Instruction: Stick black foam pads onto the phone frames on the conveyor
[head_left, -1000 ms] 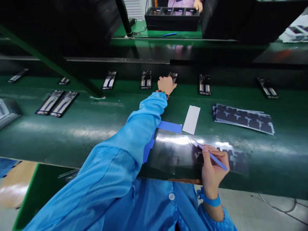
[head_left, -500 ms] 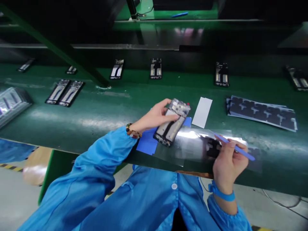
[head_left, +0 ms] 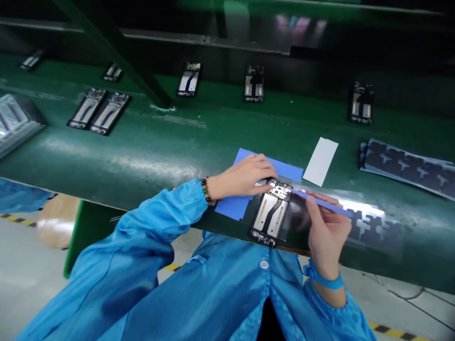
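Left hand [head_left: 245, 177] fingers rest on a phone frame [head_left: 270, 213] at the desk's [head_left: 149, 156] near edge; right hand [head_left: 327, 227] grips a blue tool [head_left: 322, 202]

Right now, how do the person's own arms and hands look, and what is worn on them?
Both arms wear a shiny bright blue smock with gathered elastic cuffs and a round button at the front. The left hand is bare, with a bracelet of mixed coloured beads at the wrist. The right hand is bare too, with a plain blue wrist strap below it.
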### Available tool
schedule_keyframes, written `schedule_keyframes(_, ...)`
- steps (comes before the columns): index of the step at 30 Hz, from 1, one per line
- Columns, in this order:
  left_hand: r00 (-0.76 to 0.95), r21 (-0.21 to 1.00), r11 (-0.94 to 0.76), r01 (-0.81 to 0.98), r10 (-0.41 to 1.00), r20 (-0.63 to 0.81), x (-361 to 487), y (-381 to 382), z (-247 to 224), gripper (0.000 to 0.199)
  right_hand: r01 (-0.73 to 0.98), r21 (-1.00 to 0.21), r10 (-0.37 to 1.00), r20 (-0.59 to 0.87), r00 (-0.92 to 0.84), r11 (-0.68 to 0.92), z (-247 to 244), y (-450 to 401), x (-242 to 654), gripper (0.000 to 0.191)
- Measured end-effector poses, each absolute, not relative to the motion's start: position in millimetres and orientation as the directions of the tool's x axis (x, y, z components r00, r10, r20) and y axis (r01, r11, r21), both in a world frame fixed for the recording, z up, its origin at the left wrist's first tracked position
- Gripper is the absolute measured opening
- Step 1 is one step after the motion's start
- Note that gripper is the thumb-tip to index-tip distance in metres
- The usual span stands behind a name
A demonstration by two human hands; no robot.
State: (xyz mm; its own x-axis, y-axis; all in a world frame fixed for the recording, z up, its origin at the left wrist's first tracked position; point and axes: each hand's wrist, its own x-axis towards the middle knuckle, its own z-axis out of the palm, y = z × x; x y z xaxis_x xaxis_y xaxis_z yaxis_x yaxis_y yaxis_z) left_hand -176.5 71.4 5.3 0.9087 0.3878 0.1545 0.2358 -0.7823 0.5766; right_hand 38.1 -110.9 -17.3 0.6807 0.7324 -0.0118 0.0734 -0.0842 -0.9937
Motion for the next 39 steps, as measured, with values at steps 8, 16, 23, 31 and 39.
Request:
schedule_keyframes(8, 0.951, 0.357, -0.916, 0.182, 0.257, 0.175, -211, 89, 5, 0.026, 0.172, -0.983, 0.837, 0.039, 0.546, -0.067, -15, -86, -6, 0.039)
schedule_keyframes(16, 0.926, 0.420, -0.889, 0.184, 0.300, 0.228, -205, 84, 1, 0.027, 0.100, -0.994, 0.808, 0.022, 0.588, -0.046, -14, -83, -3, 0.044)
schedule_keyframes(23, 0.893, 0.549, -0.824, 0.141, 0.345, 0.288, -183, 63, -7, 0.029, 0.117, -0.993, 0.697, 0.062, 0.714, -0.031, -19, -100, 27, 0.047)
schedule_keyframes(31, 0.917, 0.503, -0.849, 0.160, 0.316, 0.242, -174, 57, -14, 0.029, 0.120, -0.992, 0.733, 0.065, 0.677, -0.023, -17, -97, 21, 0.042)
schedule_keyframes(39, 0.939, 0.272, -0.949, 0.161, 0.232, 0.254, -176, 49, -10, 0.023, 0.128, -0.992, 0.716, 0.095, 0.691, 0.008, -17, -103, 28, 0.039)
